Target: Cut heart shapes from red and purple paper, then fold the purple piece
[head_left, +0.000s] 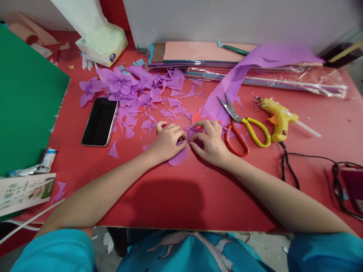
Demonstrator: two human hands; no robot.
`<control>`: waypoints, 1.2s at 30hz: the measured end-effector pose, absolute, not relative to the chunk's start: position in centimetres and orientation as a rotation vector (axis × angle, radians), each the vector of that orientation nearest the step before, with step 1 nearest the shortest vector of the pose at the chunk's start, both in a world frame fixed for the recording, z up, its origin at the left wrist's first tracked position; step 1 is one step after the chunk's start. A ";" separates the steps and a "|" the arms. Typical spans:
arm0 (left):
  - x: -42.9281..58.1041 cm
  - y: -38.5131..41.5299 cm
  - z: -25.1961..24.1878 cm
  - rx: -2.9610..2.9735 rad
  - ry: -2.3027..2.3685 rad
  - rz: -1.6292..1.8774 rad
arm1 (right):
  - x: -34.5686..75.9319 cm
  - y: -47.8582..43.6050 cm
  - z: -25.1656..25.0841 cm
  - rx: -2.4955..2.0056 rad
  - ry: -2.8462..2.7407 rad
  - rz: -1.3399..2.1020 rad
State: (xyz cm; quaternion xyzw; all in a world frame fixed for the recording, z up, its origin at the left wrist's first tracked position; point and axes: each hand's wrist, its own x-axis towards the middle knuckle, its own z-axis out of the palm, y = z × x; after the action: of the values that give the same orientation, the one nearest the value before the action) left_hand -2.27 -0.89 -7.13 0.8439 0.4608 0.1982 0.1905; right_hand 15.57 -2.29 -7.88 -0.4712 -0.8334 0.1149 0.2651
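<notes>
My left hand (170, 142) and my right hand (209, 141) meet just above the red table, each pinching a purple paper petal piece (178, 158) at its middle. One rounded lobe hangs below my left fingers, and another part curls up under my right fingers. My fingertips hide the centre of the piece. Behind my right hand lies a red paper shape (197, 118), partly covered. Scissors (235, 118) with one red and one yellow handle rest open to the right of that hand. Purple paper flowers (119, 84) lie at the upper left among cut scraps (150, 99).
A yellow glue gun (279, 116) with a black cord sits at the right. Left are a phone (100, 121), a green board (25, 102) and a tissue box (106, 43). Wrapped paper packs (266, 77) and a long purple strip (227, 85) lie along the back.
</notes>
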 end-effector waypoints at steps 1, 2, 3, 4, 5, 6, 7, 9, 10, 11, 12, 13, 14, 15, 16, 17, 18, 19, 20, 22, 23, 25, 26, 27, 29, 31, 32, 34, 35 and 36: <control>-2.3 -0.9 -7.1 2.374 1.294 0.555 | 15.6 -2.3 -7.9 -1.280 -2.254 0.320; -2.3 -0.9 -7.1 2.376 1.292 0.553 | 15.5 -2.3 -7.9 -1.287 -2.258 0.331; -2.3 -0.9 -7.1 2.379 1.288 0.552 | 15.5 -2.3 -7.8 -1.293 -2.261 0.342; -2.3 -0.9 -7.1 2.381 1.285 0.552 | 15.5 -2.3 -7.8 -1.298 -2.264 0.354; -2.3 -0.9 -7.1 2.383 1.283 0.551 | 15.5 -2.3 -7.9 -1.302 -2.264 0.366; -2.3 -0.9 -7.1 2.383 1.283 0.550 | 15.4 -2.3 -7.9 -1.304 -2.261 0.375; -2.3 -0.9 -7.1 2.384 1.282 0.547 | 15.4 -2.3 -8.0 -1.306 -2.256 0.383; -2.3 -0.9 -7.0 2.384 1.280 0.535 | 15.3 -2.3 -8.1 -1.308 -2.237 0.382; -2.3 -0.9 -7.0 2.386 1.276 0.526 | 15.3 -2.3 -8.2 -1.310 -2.224 0.377; -2.3 -0.9 -6.9 2.388 1.271 0.515 | 15.3 -2.3 -8.2 -1.314 -2.210 0.370; -2.3 -0.9 -6.9 2.389 1.267 0.505 | 15.3 -2.3 -8.3 -1.319 -2.196 0.364; -2.2 -0.9 -6.9 2.392 1.263 0.496 | 15.3 -2.3 -8.3 -1.324 -2.185 0.360; -2.2 -0.9 -6.9 2.396 1.262 0.492 | 15.3 -2.3 -8.3 -1.328 -2.178 0.360; -2.2 -0.9 -6.8 2.399 1.261 0.491 | 15.3 -2.3 -8.3 -1.330 -2.173 0.362; -2.2 -0.9 -6.8 2.402 1.263 0.495 | 15.3 -2.3 -8.3 -1.331 -2.170 0.364; -2.2 -0.9 -6.8 2.406 1.261 0.499 | 15.3 -2.3 -8.3 -1.331 -2.168 0.366; -2.2 -0.9 -6.8 2.409 1.260 0.504 | 15.4 -2.3 -8.3 -1.331 -2.167 0.368; -2.2 -0.9 -6.8 2.411 1.257 0.506 | 15.4 -2.2 -8.2 -1.330 -2.166 0.367; -2.2 -0.9 -6.8 2.410 1.254 0.507 | 15.4 -2.2 -8.3 -1.327 -2.165 0.367; -2.3 -0.8 -6.8 2.406 1.243 0.497 | 15.4 -2.2 -8.3 -1.323 -2.165 0.364; -2.3 -0.8 -6.8 2.403 1.238 0.491 | 15.4 -2.2 -8.3 -1.319 -2.166 0.364; -2.3 -0.8 -6.7 2.398 1.236 0.474 | 15.4 -2.2 -8.4 -1.306 -2.163 0.365; -2.2 -0.8 -6.7 2.397 1.242 0.465 | 15.4 -2.1 -8.4 -1.300 -2.160 0.366; -2.2 -0.8 -6.6 2.396 1.249 0.454 | 15.5 -2.1 -8.4 -1.296 -2.158 0.370; -2.1 -0.9 -6.6 2.393 1.270 0.441 | 15.5 -2.1 -8.4 -1.296 -2.156 0.378; -2.0 -0.9 -6.5 2.389 1.286 0.437 | 15.4 -2.1 -8.4 -1.302 -2.159 0.386; -1.9 -1.0 -6.5 2.387 1.291 0.439 | 15.4 -2.1 -8.3 -1.303 -2.160 0.390; -1.8 -1.0 -6.5 2.383 1.297 0.445 | 15.4 -2.1 -8.3 -1.303 -2.160 0.397; -1.8 -1.1 -6.5 2.383 1.297 0.447 | 15.4 -2.2 -8.3 -1.302 -2.158 0.402; -1.8 -1.1 -6.5 2.386 1.297 0.450 | 15.3 -2.1 -8.3 -1.300 -2.154 0.407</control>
State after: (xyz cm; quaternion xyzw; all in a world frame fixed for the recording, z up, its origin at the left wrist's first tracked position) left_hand -1.80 -1.07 -6.51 0.8505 0.4622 0.1604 0.1932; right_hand 15.33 -2.15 -8.25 -0.4879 -0.8082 0.1529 0.2922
